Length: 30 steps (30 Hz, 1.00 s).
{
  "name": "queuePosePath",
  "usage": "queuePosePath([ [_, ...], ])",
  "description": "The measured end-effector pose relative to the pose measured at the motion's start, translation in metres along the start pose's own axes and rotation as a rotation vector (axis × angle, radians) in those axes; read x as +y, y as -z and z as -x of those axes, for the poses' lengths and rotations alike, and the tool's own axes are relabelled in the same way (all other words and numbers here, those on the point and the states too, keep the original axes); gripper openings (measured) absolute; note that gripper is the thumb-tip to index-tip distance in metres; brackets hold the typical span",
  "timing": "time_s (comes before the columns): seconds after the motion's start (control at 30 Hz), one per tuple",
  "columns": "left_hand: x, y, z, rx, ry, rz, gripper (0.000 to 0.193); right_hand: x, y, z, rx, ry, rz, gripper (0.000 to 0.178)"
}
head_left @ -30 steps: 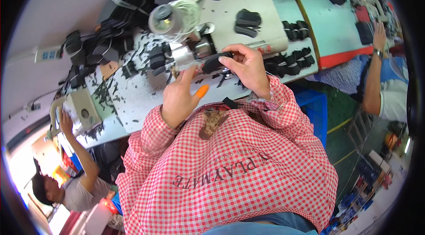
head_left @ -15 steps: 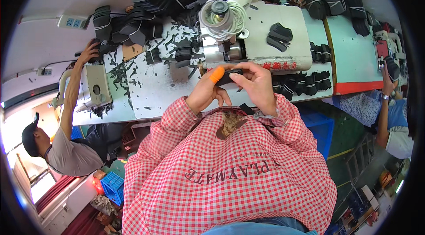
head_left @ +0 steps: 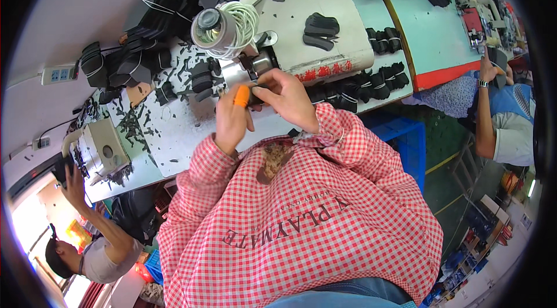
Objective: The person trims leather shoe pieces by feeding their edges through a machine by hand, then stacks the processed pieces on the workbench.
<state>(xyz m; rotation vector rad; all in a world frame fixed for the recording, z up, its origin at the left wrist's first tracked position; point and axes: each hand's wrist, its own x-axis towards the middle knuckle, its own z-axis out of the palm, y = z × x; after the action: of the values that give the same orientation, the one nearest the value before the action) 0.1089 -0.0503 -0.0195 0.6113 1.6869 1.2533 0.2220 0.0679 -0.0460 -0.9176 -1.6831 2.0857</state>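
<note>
Black piece (head_left: 255,99) — pinched by right hand (head_left: 288,98), right of orange-covered left hand (head_left: 231,122) fingertip — left grip, long axis unclear.

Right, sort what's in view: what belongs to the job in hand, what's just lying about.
Seemingly in the job:
black piece in the right hand
left hand close by it
white machine just beyond

Seemingly lying about:
black scraps on the white table
brown flat piece
blue crate

Pale wall (head_left: 101,12), green floor (head_left: 442,150), bright window (head_left: 36,214)
</note>
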Motion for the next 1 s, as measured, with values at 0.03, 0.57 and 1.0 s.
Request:
queuePosePath([
  [0.03,0.0,0.009,-0.005,-0.062,0.083,0.048,0.037,0.003,0.001,-0.004,0.019,0.129,0.218,0.028],
  [0.57,0.029,0.073,-0.067,-0.398,0.551,-0.053,0.039,-0.024,0.03,-0.034,-0.091,0.127,0.445,0.02],
  [1.0,0.026,0.066,-0.034,-0.488,0.495,-0.125,0.042,-0.016,0.055,-0.036,-0.177,0.207,0.576,0.017],
])
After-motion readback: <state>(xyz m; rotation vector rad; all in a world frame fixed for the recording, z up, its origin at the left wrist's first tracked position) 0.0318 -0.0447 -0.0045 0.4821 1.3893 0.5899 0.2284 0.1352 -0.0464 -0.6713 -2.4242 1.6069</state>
